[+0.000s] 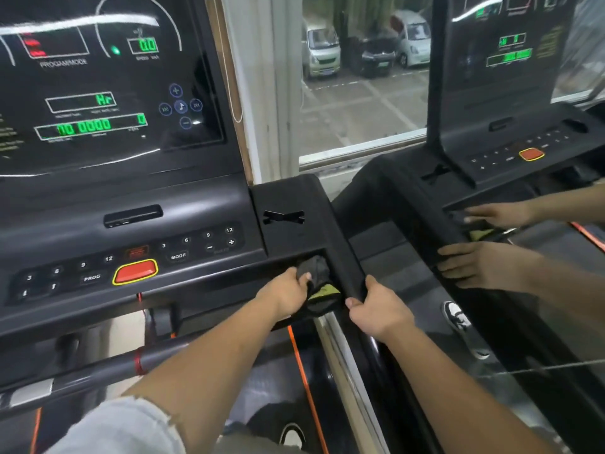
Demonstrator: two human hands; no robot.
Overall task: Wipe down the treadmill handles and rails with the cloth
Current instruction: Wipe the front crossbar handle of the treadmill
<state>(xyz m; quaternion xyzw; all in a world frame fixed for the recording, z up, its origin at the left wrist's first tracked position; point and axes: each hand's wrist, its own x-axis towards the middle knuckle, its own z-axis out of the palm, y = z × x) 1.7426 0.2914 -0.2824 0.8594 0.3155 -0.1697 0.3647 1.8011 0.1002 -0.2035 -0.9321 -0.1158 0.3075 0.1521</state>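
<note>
We are gripping a dark cloth (316,273) in our left hand (284,294), fingers curled round it, pushing it where the console (203,221) meets the rail (343,250) just beyond that hand; our right hand (376,311) is clasping the rail alongside, probably steadying us.

Cloth (319,276) partly tucked under the left hand (288,294), fingertips of the right hand (381,311) hidden round the rail (343,250), console labels (62,63) at 10 o'clock too blurry to read.

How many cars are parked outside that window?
3. A white van on the left, a dark car in the middle, a pale car on the right. The window frame may hide more.
</note>
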